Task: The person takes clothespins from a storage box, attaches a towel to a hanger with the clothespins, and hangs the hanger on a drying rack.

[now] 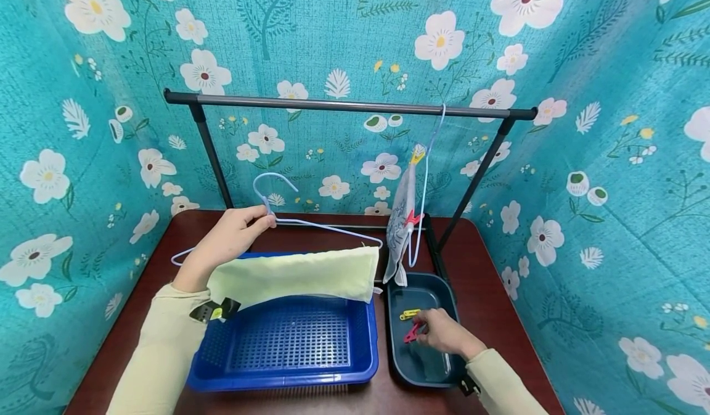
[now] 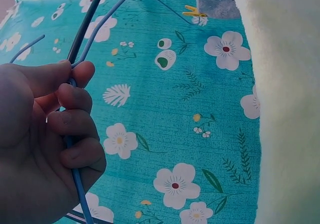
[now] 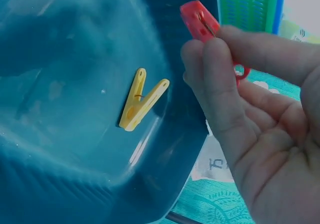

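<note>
With curled fingers my left hand (image 1: 238,233) grips a light blue hanger (image 1: 327,225) just below its hook. A pale yellow towel (image 1: 299,276) hangs from that hanger above a blue basket (image 1: 283,379). In the left wrist view, the fingers wrap the hanger wire (image 2: 102,22) and the towel (image 2: 285,109) fills the right side. My right hand (image 1: 444,332) pinches a red clothespin (image 1: 412,333) over a dark teal tray (image 1: 407,365). A yellow clothespin (image 3: 142,99) lies in the tray, as the right wrist view shows.
A dark metal rack (image 1: 344,105) spans the back of the brown table (image 1: 188,230). On its right part hangs another hanger (image 1: 424,199) with a grey patterned cloth (image 1: 400,224), held by a yellow clip (image 1: 418,154) and a red clip (image 1: 412,218). A floral curtain (image 1: 333,32) surrounds the table.
</note>
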